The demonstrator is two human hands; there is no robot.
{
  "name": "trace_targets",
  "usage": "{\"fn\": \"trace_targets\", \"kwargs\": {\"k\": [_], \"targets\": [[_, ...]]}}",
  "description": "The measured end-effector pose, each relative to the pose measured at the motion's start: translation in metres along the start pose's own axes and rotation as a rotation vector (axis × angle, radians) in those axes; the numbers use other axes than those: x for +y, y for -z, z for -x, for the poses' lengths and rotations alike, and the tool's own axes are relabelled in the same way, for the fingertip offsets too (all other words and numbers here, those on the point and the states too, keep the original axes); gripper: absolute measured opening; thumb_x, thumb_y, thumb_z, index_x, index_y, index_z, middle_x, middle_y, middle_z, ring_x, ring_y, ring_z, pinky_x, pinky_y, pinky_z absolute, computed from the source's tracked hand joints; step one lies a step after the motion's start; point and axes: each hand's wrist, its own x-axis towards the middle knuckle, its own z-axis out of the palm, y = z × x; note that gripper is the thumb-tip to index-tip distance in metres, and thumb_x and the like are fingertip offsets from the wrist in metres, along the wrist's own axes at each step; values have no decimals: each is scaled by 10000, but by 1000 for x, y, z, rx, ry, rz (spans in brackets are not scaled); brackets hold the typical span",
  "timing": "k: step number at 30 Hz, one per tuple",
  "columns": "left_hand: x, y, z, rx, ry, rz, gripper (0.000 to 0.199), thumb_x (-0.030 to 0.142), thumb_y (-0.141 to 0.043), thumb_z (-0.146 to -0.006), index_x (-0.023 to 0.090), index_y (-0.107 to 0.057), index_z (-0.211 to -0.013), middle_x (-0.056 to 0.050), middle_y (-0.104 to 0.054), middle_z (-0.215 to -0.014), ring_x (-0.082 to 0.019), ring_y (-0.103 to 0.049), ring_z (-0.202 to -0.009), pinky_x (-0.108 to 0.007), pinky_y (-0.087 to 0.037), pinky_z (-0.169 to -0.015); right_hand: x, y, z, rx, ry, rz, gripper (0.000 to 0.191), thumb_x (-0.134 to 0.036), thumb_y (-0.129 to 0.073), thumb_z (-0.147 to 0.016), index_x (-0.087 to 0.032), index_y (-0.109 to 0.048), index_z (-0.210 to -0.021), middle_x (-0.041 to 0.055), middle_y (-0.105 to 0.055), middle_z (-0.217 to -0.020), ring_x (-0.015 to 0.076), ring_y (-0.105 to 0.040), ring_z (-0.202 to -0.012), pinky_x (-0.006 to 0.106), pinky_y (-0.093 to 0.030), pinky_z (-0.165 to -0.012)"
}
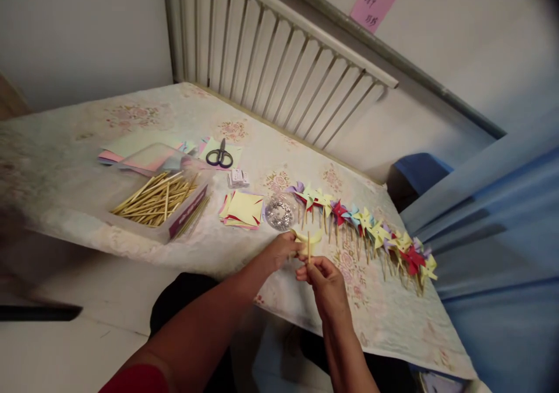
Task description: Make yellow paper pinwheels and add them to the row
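Near the table's front edge, my left hand [283, 248] pinches a yellow paper pinwheel [315, 240] whose blades are curled. Between the fingers of my right hand [322, 272] is a thin wooden stick [309, 246], upright against the paper. Whether the stick is joined to the pinwheel I cannot tell. Just behind my hands sits a clear round dish [280, 212] of small shiny metal pieces. Left of it lies a stack of cut paper squares [243, 209], yellow on top. To the right stretches a row of finished-looking pinwheels [360, 221] in several colours, their sticks toward me.
A plastic box [183, 215] of wooden sticks [159, 199] stands at the left, with coloured paper sheets [140, 148] behind it. Scissors [220, 155] lie on paper, near a small white box [238, 177]. A radiator [279, 61] backs the table; a blue curtain [493, 230] hangs right.
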Motion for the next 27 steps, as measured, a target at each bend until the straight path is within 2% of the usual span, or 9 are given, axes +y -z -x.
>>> {"fn": "trace_targets", "kwargs": {"k": [3,8,10,14,17,19,23,25,27], "targets": [[3,1,0,79,-12,-59,397,260,-852,-547,127,-663,-870,-15,-670,-709,-112,-568,-581,-243,-390,-567,7,16,1,54,-27,-101,268,-341,-811,-638,-200,-684,-826,29,-735,-831,155,-662,-617,305,-553,-635],[8,1,2,34,-26,-52,446,329,-870,-563,123,-658,-897,-17,-671,-715,-125,-585,-603,-244,-407,-599,-8,19,1,27,4,-242,403,-239,-788,-610,-203,-668,-993,-7,-706,-757,118,-616,-551,237,-486,-535],[9,1,1,45,-18,-63,438,334,-875,-563,131,-658,-884,-7,-662,-697,-130,-588,-599,-250,-423,-607,-15,17,1,23,25,-259,358,-235,-765,-616,-189,-665,-957,-13,-687,-716,92,-560,-498,203,-406,-473],[7,4,-5,116,-21,-103,436,331,-887,-551,135,-662,-868,-5,-673,-724,-116,-584,-593,-232,-412,-580,-23,16,-1,78,17,-271,256,-299,-728,-680,-170,-653,-887,-52,-602,-603,23,-318,-378,181,-158,-394],[6,6,-7,119,-6,-118,425,312,-876,-580,135,-672,-909,-18,-693,-772,-123,-606,-624,-233,-425,-591,-26,17,0,115,-4,-281,252,-317,-711,-692,-173,-644,-888,-80,-548,-549,17,-239,-358,191,-119,-392],[7,6,-7,121,5,-128,421,297,-873,-582,132,-678,-916,-26,-702,-790,-125,-610,-629,-232,-427,-586,-28,18,1,148,23,-279,261,-319,-697,-705,-174,-647,-917,-81,-555,-548,28,-299,-362,188,-178,-399],[10,4,-6,133,3,-142,368,281,-866,-588,136,-670,-864,-17,-687,-742,-110,-586,-585,-221,-409,-550,-28,19,4,207,41,-222,197,-296,-684,-690,-177,-636,-839,-17,-667,-638,103,-590,-486,201,-366,-475],[12,3,-5,140,-3,-138,354,275,-870,-583,143,-662,-836,-12,-680,-720,-109,-581,-575,-218,-407,-541,-28,20,5,206,38,-197,169,-290,-701,-672,-177,-623,-771,27,-722,-729,137,-659,-565,208,-394,-490],[13,1,-5,133,1,-125,344,259,-878,-571,150,-656,-809,-16,-686,-722,-117,-591,-591,-222,-421,-550,-28,20,6,185,45,-182,157,-287,-707,-678,-174,-633,-758,41,-737,-755,128,-642,-554,198,-352,-459]]}}
